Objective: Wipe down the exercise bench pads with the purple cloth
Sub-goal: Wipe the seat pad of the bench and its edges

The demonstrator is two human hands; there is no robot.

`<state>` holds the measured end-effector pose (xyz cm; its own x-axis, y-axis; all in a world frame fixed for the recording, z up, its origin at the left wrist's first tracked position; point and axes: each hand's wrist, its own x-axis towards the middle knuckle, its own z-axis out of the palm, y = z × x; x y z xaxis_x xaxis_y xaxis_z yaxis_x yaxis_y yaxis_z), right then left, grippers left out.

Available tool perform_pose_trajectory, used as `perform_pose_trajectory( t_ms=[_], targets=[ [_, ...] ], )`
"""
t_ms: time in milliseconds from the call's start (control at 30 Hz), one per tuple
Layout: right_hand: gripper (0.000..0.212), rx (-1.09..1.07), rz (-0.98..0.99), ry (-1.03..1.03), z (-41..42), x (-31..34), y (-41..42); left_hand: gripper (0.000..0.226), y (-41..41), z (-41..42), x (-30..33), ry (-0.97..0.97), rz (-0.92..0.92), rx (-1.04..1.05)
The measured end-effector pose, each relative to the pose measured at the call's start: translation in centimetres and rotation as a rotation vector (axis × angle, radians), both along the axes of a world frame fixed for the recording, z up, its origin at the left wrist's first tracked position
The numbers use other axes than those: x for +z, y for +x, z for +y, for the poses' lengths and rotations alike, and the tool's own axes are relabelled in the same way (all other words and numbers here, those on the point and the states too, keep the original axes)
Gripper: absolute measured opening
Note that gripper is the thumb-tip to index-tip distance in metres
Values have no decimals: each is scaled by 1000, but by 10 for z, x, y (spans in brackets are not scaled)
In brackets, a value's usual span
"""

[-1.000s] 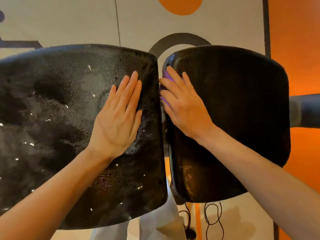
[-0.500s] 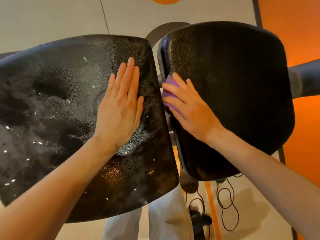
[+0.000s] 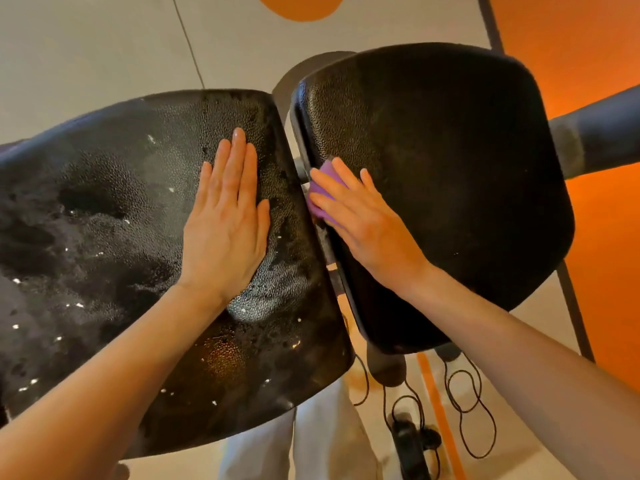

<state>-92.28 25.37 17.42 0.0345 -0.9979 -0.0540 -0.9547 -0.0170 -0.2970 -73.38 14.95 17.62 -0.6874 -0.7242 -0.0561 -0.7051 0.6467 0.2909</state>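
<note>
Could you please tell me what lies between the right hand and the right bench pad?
In the head view, the purple cloth lies under the right hand, pressed against the right pad at its inner edge.

A: L hand (image 3: 227, 221)?
B: Flat on left pad (image 3: 104, 237), fingers straight; pad wet w/ white flecks.
A: R hand (image 3: 363, 220)?
B: Presses purple cloth (image 3: 323, 192) on right pad (image 3: 450, 168) at its inner edge, by the gap btwn pads. Black cables (image 3: 464, 403) on floor below.
</note>
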Motion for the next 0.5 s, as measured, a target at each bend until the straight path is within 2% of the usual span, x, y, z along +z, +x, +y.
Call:
perform_pose_trajectory(
  t_ms=[67, 200, 267, 333, 400, 500],
  targets=[
    [47, -2, 0, 9, 27, 0, 5, 61, -1, 0, 1, -1, -4, 1],
    [64, 88, -15, 91, 132, 14, 19, 62, -1, 0, 5, 22, -19, 3],
    [55, 45, -82, 98, 154, 21, 25, 62, 0, -1, 9, 30, -31, -4],
    [43, -129, -281, 67, 139, 31, 34, 62, 3, 0, 12, 31, -35, -9],
    [42, -340, -525, -47, 98, 41, 44, 61, 8, -1, 13, 38, -25, 4],
    [38, -610, -705, -218, 28, 42, 66, 61, 17, -7, 13, 40, -16, 23]
  ],
)
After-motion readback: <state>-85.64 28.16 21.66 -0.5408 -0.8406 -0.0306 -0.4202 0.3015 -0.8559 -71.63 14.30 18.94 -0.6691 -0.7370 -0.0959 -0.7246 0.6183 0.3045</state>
